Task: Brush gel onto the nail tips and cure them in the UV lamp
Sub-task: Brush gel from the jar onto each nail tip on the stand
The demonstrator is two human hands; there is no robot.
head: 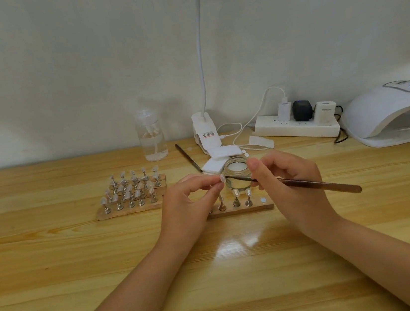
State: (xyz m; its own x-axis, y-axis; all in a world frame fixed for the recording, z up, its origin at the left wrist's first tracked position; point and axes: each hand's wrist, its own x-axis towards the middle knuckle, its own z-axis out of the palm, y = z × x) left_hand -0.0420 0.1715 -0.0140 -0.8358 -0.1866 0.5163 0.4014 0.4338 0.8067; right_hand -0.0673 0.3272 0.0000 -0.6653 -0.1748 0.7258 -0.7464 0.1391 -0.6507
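My left hand (191, 199) pinches a small nail tip (222, 178) on its stand, lifted above a wooden strip (241, 209). My right hand (282, 179) grips a brown gel brush (319, 184), and its bristle end touches the held nail tip. The strip carries several more nail tips on metal stands (235, 198) and one bare magnet. Just behind the hands stands an open glass jar (237, 174) of clear gel. The white UV lamp (391, 115) sits at the far right with its display lit.
Wooden strips with several nail tips on stands (130, 191) lie to the left. A clear pump bottle (151, 136), a second brush (188, 158), white pads (221, 158), a clip lamp (206, 131) and a power strip (296, 126) with cables line the back of the table.
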